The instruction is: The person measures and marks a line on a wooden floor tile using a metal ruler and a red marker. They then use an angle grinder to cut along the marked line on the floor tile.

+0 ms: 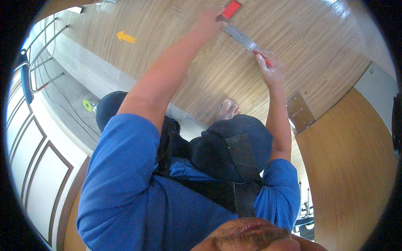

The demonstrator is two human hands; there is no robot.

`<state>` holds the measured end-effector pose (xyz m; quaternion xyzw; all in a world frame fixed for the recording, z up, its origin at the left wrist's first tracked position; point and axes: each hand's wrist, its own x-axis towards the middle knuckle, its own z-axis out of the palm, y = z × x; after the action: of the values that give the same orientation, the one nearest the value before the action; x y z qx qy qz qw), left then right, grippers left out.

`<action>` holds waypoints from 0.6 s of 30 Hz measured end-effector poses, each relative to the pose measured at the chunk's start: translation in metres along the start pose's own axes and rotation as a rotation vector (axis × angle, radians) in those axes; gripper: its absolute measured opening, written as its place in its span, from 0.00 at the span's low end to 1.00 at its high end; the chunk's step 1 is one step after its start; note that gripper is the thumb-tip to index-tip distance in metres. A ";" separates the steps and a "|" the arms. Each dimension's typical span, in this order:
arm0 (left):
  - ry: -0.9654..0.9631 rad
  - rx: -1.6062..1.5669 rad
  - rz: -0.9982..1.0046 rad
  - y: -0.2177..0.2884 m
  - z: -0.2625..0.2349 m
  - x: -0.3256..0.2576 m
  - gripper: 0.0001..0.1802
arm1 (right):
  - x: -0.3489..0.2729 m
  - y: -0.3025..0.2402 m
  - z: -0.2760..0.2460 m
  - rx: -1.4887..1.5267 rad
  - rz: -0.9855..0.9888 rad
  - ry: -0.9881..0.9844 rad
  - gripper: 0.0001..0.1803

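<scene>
One seemingly light, stiff steel try square (pixel 239 37) lies at one o'clock, best held by its red stock (pixel 231 9); left hand (pixel 208 24) holds it, right hand (pixel 272 72) pinches a slim red tool (pixel 269 62).

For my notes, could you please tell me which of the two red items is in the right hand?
The slim red stick by the metal ruler; the other, a broad red block, is beside the left hand.
</scene>
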<state>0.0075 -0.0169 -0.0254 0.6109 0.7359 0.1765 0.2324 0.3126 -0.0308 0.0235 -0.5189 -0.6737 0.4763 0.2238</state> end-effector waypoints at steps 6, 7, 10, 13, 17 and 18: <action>-0.085 0.029 -0.048 0.008 -0.008 0.004 0.40 | 0.006 0.008 0.017 -0.091 -0.252 -0.007 0.11; -0.089 0.009 -0.051 0.011 -0.010 0.003 0.40 | 0.007 0.013 0.019 -0.071 -0.254 0.001 0.11; -0.089 0.000 -0.045 0.011 -0.013 0.002 0.40 | 0.010 0.017 0.019 -0.074 -0.263 -0.006 0.11; -0.070 0.022 -0.030 0.009 -0.010 0.002 0.40 | 0.011 0.016 0.018 -0.102 -0.256 -0.020 0.12; 0.001 -0.016 0.047 -0.002 -0.003 0.001 0.40 | 0.014 0.016 0.017 -0.138 -0.323 -0.037 0.12; -0.009 0.004 0.051 -0.001 -0.004 0.002 0.40 | 0.016 0.014 0.017 -0.150 -0.342 -0.037 0.12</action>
<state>0.0043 -0.0152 -0.0223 0.6308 0.7193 0.1781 0.2302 0.2999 -0.0235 0.0007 -0.4031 -0.7898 0.3891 0.2499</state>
